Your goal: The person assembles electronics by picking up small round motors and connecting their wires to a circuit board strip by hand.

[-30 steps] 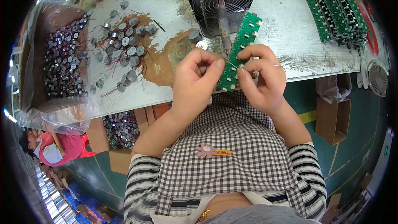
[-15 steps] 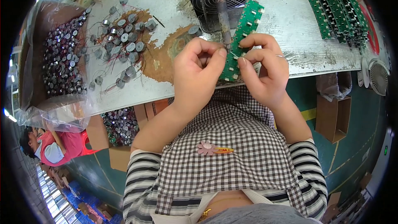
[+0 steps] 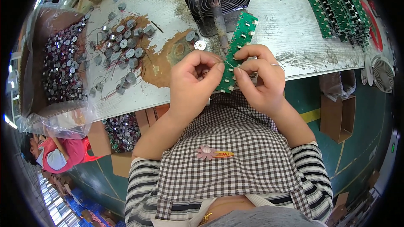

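Observation:
My right hand (image 3: pixel 261 75) grips the edge of a long green circuit board (image 3: pixel 242 38) between thumb and fingers. The board stands tilted over the table's front edge, with small pale parts along it. Thumb and forefinger of my left hand (image 3: pixel 194 77) are pinched at the board's left edge. They appear to hold a thin wire (image 3: pixel 230 64), a pale line reaching onto the board; its other end is hidden. Just above my left knuckles shows a small round motor (image 3: pixel 200 45) with a bright face. The tip of a fixed soldering iron (image 3: pixel 219 23) points down beside the board.
A black fan (image 3: pixel 229 0) stands behind the iron. Loose wired motors (image 3: pixel 124 42) lie left on the worn white table (image 3: pixel 290 21), beside a plastic-lined box (image 3: pixel 35 50) of more. Stacked circuit boards (image 3: pixel 338 12) sit far right. Another person (image 3: pixel 57 153) sits at the left.
The view has shifted slightly. Both hands and the board have come a little toward me, away from the iron's tip. The bright-faced motor now shows above my left hand.

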`<action>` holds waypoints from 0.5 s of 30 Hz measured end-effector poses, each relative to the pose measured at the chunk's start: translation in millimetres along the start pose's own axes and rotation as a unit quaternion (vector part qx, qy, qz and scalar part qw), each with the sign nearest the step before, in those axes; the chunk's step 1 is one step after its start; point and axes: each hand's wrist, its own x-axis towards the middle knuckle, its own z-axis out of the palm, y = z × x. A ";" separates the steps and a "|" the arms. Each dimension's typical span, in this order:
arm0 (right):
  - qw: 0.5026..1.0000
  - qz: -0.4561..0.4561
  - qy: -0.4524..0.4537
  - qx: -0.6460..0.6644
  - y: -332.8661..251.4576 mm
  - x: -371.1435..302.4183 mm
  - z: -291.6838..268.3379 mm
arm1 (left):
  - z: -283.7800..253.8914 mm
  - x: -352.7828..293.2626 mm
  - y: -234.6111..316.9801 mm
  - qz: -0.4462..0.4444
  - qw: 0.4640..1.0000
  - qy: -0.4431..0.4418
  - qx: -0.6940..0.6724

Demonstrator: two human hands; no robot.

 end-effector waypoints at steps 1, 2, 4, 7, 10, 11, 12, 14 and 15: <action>1.000 0.013 -0.002 -0.002 -0.7 -0.1 -0.4 | 0.0 1.0 -0.5 -0.004 1.000 0.001 0.005; 1.000 0.026 -0.005 -0.004 -1.4 0.7 -0.4 | -0.4 2.2 -0.2 -0.009 1.000 0.003 0.011; 1.000 0.010 -0.001 -0.014 2.9 5.9 -0.4 | 0.9 6.7 1.4 -0.007 1.000 0.008 0.010; 1.000 -0.013 0.006 -0.018 -0.9 11.4 -1.6 | 5.1 6.6 9.5 0.007 1.000 0.022 0.012; 1.000 -0.014 0.006 -0.019 3.0 12.1 -1.2 | 3.7 9.4 6.8 0.021 0.999 0.027 0.024; 1.000 -0.011 0.004 -0.021 2.5 7.8 0.0 | 2.9 7.4 3.7 0.022 0.999 0.025 0.038; 0.999 0.033 0.013 0.011 0.2 3.8 2.3 | 2.1 7.1 1.2 0.019 0.999 0.022 0.028; 1.000 0.026 0.001 -0.002 -1.6 4.5 2.7 | -0.5 5.1 -0.7 0.013 0.999 0.018 0.039; 1.000 0.019 -0.009 -0.016 -2.0 5.2 2.7 | -2.4 3.2 -1.2 0.007 0.999 0.013 0.051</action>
